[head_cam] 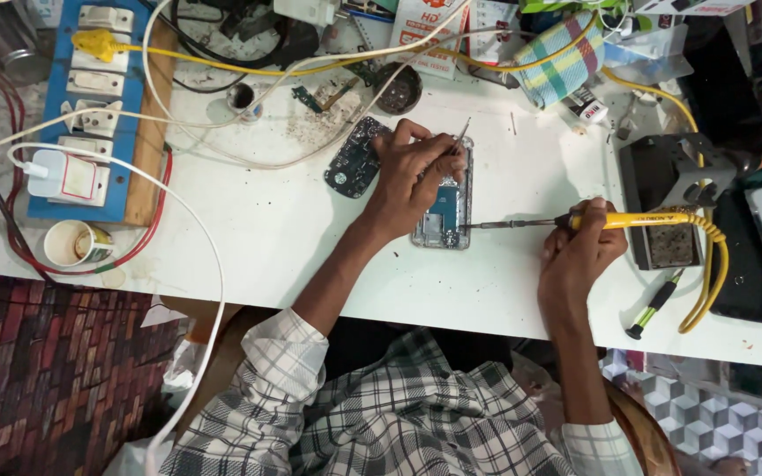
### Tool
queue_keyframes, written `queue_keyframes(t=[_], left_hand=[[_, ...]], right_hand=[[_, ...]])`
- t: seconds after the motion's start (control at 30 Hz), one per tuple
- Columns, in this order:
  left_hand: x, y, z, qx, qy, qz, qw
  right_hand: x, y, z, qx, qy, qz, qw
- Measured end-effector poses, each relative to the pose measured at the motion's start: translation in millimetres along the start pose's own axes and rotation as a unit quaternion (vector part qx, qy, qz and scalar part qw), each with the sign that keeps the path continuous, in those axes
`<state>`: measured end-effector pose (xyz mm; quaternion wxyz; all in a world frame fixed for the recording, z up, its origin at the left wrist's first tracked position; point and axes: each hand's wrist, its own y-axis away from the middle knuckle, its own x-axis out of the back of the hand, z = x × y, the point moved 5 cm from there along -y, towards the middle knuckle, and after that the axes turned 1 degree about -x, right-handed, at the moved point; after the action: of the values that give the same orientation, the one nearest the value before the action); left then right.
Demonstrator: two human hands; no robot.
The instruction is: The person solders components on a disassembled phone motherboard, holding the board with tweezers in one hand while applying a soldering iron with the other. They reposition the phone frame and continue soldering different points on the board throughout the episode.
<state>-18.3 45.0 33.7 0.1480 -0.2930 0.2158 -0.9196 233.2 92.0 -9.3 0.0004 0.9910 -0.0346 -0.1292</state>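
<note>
Bench (293, 220): white top, cluttered along the far edge; work goes on at its middle.
Socket board (99, 106): blue, far left, long axis running away from the person; white charger (61, 176) plugged in near its close end.
Iron stand (663, 207): dark metal, right of the hands, just beyond the right hand.
Phone (445, 207): opened, back off, flat on the bench at centre; long axis runs near to far, tilted slightly right at the far end. Lies under and just right of the left hand.
Left hand (412, 172): rests on the phone's far-left part, fingers closed round thin tweezers (460, 137) whose free end sticks up and away.
Right hand (579, 247): right of the phone, well apart from the left; clenched on the iron's yellow grip.
Iron (557, 221): long axis left-right, nearly level; tip points left and meets the phone's lower right edge. Yellow cord (716, 273) loops off the right end.
Loose board (354, 159): dark, just left of the left hand, touching it or nearly.
Cup (70, 243): near-left, beside the socket board.
Screwdriver (654, 304): green-black, near edge, right of the right hand.
</note>
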Motion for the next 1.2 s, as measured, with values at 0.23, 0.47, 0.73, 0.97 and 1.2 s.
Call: queue_keyframes(t=[0.23,0.47,0.73,0.97,1.2], left_hand=[[1.8,-0.2,0.3,0.012,0.011,-0.005,1.000],[2.2,0.3,2.0,0.017,0.012,-0.011,1.000],[1.7,-0.8,-0.7,0.008,-0.006,-0.001,1.000],[-0.5,-0.7,-2.5,0.007,0.000,-0.002,1.000],[0.8,0.2,-0.2,0.000,-0.002,0.002,1.000]], right_hand=[[-1.5,-0.9,0.5,0.001,-0.010,-0.005,1.000],[-4.1,3.2,-2.7,-0.014,-0.007,-0.015,1.000],[-0.6,2.2,-0.7,-0.008,-0.004,-0.014,1.000],[0.6,-0.5,0.3,-0.005,0.007,-0.007,1.000],[-1.4,-0.4,1.3,0.006,0.008,-0.016,1.000]])
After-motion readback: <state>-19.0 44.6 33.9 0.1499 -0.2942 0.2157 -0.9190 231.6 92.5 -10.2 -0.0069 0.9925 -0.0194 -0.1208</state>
